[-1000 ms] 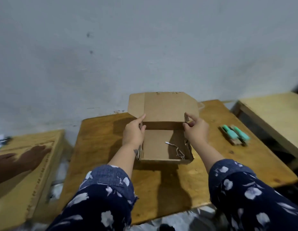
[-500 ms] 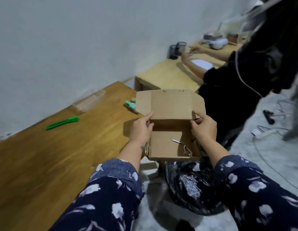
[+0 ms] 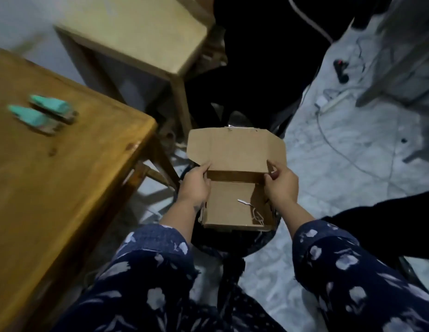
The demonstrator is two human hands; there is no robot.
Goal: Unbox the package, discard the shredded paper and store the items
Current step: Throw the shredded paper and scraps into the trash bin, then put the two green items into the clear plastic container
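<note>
I hold an open brown cardboard box (image 3: 229, 207) in the air, lid flap (image 3: 237, 152) up and away from me. My left hand (image 3: 195, 185) grips its left wall, and my right hand (image 3: 281, 185) grips its right wall. A few strands of shredded paper (image 3: 253, 210) lie in the box's right corner. Under the box sits a black bin bag (image 3: 232, 243), mostly hidden by it. Two teal items (image 3: 44, 113) lie on the wooden table (image 3: 53, 188) to the left.
A paler wooden table (image 3: 141, 27) stands behind the first one. A person in black (image 3: 256, 56) is just beyond the box, and a dark sleeve (image 3: 388, 226) is at the right. Cables and a power strip (image 3: 333, 103) lie on the pale floor.
I have carried the box off the table to the right and now hold it over the black bag. My view has swung right and down. Both grips are unchanged.
</note>
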